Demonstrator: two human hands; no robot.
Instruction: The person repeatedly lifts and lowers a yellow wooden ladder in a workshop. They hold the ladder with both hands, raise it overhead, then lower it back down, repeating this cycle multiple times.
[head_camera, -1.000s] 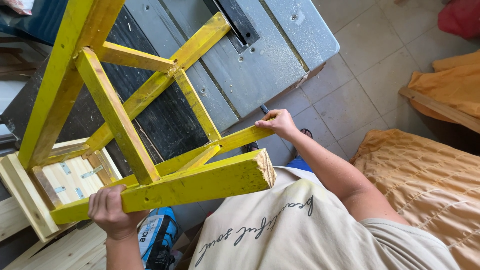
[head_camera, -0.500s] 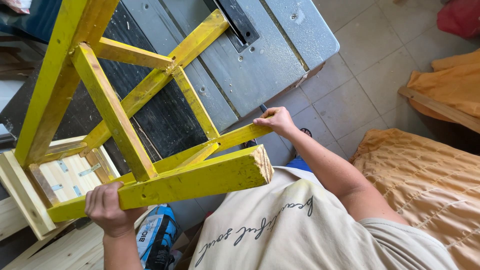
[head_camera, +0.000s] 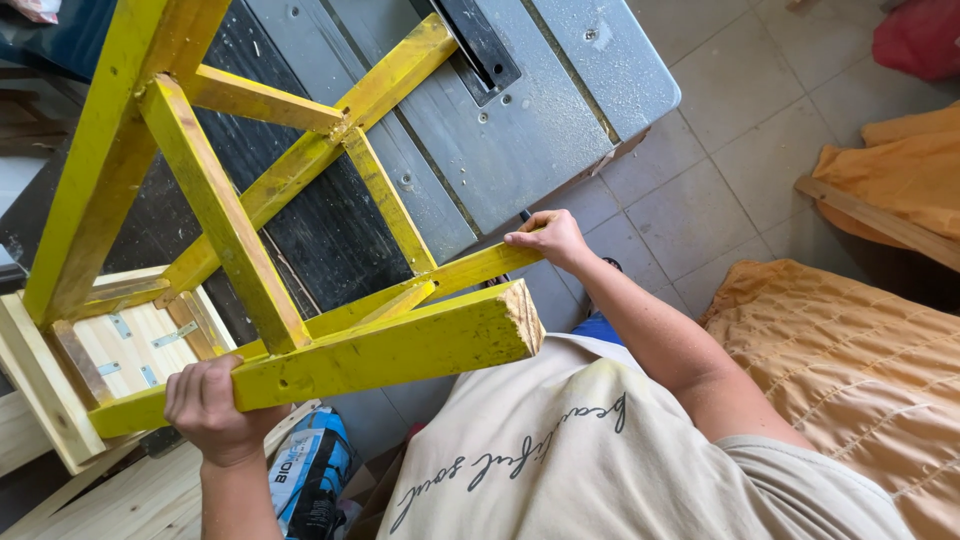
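Observation:
A yellow-painted wooden stool frame (head_camera: 300, 250) lies tipped over with its legs toward me, resting on a grey table saw top (head_camera: 560, 110). My left hand (head_camera: 212, 405) grips the near thick leg close to its lower end. My right hand (head_camera: 548, 238) holds the tip of a thinner yellow leg at the saw table's front edge. Crossed yellow braces join the legs. The stool's pale wooden seat (head_camera: 60, 370) is at the lower left.
A dark slot insert (head_camera: 480, 45) sits in the saw top. A blue and black power tool (head_camera: 312, 470) lies below the frame. Orange quilted cloth (head_camera: 850, 350) covers things on the right, over a tiled floor (head_camera: 740, 150). Pale wooden boards (head_camera: 120, 500) lie at the lower left.
The stool frame has shifted slightly toward me and to the left, with both hands keeping their grips on its legs.

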